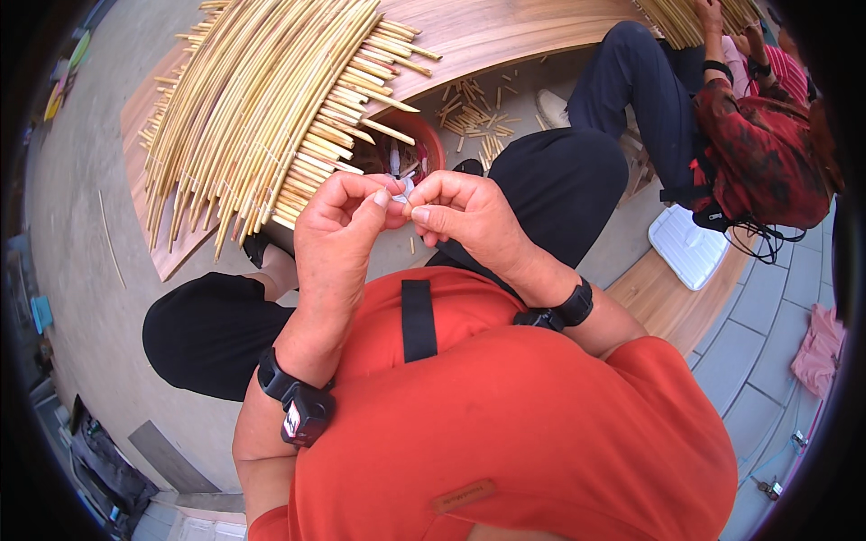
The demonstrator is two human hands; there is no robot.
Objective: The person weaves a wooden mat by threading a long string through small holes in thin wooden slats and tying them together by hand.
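Note:
My left hand and my right hand meet above my lap, fingertips pinched around a small whitish, thin item, too small to name exactly. Beyond them, long pale reed sticks bound with thin cords form a slatted mat on a wooden board. A red bucket holding short pieces and things I cannot make out stands just behind my hands, partly hidden by them and the mat.
Short stick offcuts lie on the concrete floor. At right, a co-worker in dark trousers and others in red sit by another slatted mat. A white plastic lid lies near a wooden plank; pink cloth is on grey tiles.

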